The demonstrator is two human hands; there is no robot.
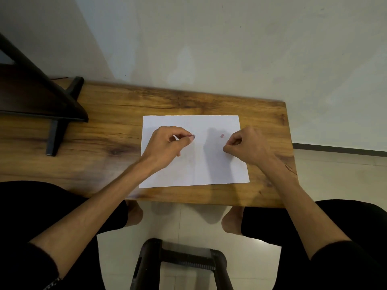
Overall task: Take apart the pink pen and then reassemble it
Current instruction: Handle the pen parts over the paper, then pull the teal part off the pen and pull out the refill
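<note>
Left hand: the left hand (165, 143) is curled above the left half of the sheet, thumb and forefinger pinched on a small pen part (193, 136) whose pinkish-grey tip just shows past the fingertips; what part it is cannot be told.
Right hand: the right hand (245, 147) is closed into a loose fist over the right half of the sheet; whether anything lies inside it cannot be told.
Loose piece: a small pink piece (222, 135) lies on the paper between the hands, just beside the right hand's knuckles and apart from them.
Pink pen: no whole pen is in view; only these small parts show, so it appears to be in pieces, the rest hidden or out of sight.
Sheet: the white sheet of paper (194, 170) lies flat toward the right end of the tabletop, its near edge close to the table's front edge.
Tabletop: the wooden tabletop (109, 122) carries a dark stand (52, 114) at its far left corner.
Progress: judging by the scattered parts, the taking apart is under way or done; reassembly looks unfinished, since the pieces are still separate.
Left to do: bring the parts together and close the pen up.
</note>
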